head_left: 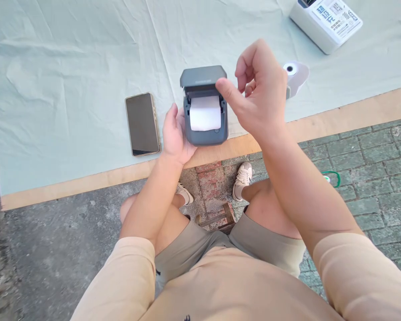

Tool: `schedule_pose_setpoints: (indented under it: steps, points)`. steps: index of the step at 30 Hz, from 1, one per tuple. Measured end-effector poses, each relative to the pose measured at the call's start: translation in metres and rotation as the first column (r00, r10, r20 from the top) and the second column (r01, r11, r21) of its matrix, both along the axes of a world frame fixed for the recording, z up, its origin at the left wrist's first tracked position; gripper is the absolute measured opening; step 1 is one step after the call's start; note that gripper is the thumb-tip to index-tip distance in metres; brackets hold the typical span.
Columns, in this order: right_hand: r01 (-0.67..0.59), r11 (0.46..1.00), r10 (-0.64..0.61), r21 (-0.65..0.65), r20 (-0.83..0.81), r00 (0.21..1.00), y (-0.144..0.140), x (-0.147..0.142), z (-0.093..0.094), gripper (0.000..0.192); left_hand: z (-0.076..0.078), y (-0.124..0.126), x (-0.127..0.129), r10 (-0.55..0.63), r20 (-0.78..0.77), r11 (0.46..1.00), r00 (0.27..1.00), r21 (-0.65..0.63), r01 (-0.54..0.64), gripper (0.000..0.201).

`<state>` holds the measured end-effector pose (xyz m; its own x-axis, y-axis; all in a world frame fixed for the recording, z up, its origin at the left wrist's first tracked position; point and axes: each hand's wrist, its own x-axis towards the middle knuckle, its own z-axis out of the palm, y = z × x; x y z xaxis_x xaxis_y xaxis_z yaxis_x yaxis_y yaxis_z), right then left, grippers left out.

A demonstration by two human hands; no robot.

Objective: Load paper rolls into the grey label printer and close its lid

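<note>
Free room is left on the wrinkled, pale green cloth (70, 58) beyond the flat, black phone (142, 125). The lower left side of the boxy, dark grey plastic machine (205, 138) is blocked by the left hand (177, 139), its upper right by the right hand (263, 91).

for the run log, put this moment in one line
left hand: holding dark device; right hand: at raised lid; white roll: inside; phone: on cloth

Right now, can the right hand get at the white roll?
Probably yes: the lid is raised, the white roll lies exposed, and the right hand is close by.
</note>
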<state>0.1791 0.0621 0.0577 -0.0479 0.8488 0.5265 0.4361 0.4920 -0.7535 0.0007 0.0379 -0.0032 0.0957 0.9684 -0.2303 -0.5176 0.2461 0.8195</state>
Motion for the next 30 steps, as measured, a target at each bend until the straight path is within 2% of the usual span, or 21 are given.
schedule_pose_setpoints:
  steps: [1,3,6,9,12,15,18,20,22,24,26,27,28,29,30]
  points:
    - [0.024,0.998,-0.022,0.059,-0.043,0.999,-0.001,-0.003,0.001,0.031,0.001,-0.001,0.0,-0.019,0.005,1.0,1.0,-0.005,0.019,0.055]
    - [0.005,0.995,0.003,0.1,-0.077,0.997,-0.002,-0.006,0.002,0.028,0.003,-0.004,0.0,-0.039,0.012,0.999,0.999,-0.017,0.039,0.048]
    - [-0.058,0.996,0.059,0.061,-0.014,0.998,-0.003,-0.005,0.004,0.019,0.0,-0.007,-0.002,-0.027,0.025,0.999,0.999,-0.022,0.027,0.03]
    - [-0.106,0.993,0.113,-0.056,0.166,0.98,-0.003,-0.001,0.006,0.022,-0.004,-0.008,-0.002,-0.065,0.037,0.998,0.997,0.023,0.064,0.028]
    - [-0.087,0.978,0.163,-0.188,0.434,0.886,-0.005,0.001,0.008,0.024,-0.003,-0.009,0.0,-0.119,0.034,0.988,0.992,0.102,0.115,0.04]
    - [-0.02,0.975,0.16,-0.223,0.631,0.759,-0.008,0.0,0.011,0.033,0.001,-0.011,0.002,-0.159,0.021,0.981,0.987,0.118,0.156,0.054]
    - [0.028,0.965,0.183,-0.26,0.747,0.639,-0.009,0.0,0.013,0.029,0.003,-0.012,0.004,-0.178,0.02,0.978,0.984,0.11,0.175,0.057]
    - [0.03,0.956,0.206,-0.291,0.743,0.637,-0.007,0.001,0.014,0.031,0.003,-0.013,0.004,-0.183,0.017,0.978,0.983,0.101,0.18,0.056]
    - [0.019,0.948,0.215,-0.319,0.679,0.702,-0.006,0.001,0.016,0.034,0.002,-0.013,0.004,-0.174,0.009,0.981,0.985,0.094,0.172,0.053]
    - [-0.012,0.943,0.208,-0.333,0.558,0.804,-0.006,0.003,0.019,0.035,0.001,-0.013,0.003,-0.142,0.01,0.986,0.99,0.085,0.141,0.047]
    - [-0.065,0.939,0.181,-0.339,0.324,0.929,-0.008,0.006,0.024,0.034,0.0,-0.011,0.002,-0.09,0.025,0.993,0.996,0.073,0.088,0.037]
    - [-0.1,0.931,0.161,-0.35,0.149,0.976,-0.009,0.008,0.026,0.032,0.0,-0.01,0.002,-0.067,0.034,0.996,0.997,0.062,0.065,0.032]
    - [-0.148,0.911,0.131,-0.384,-0.07,0.989,-0.01,0.01,0.026,0.031,0.0,-0.009,0.001,-0.052,0.042,0.998,0.998,0.046,0.05,0.027]
    - [-0.202,0.879,0.072,-0.431,-0.299,0.952,-0.01,0.012,0.025,0.03,0.001,-0.007,0.001,-0.046,0.049,0.999,0.998,0.026,0.045,0.025]
    - [-0.258,0.839,-0.01,-0.479,-0.487,0.873,-0.01,0.014,0.023,0.029,0.001,-0.006,0.0,-0.046,0.056,0.999,0.997,0.004,0.046,0.026]
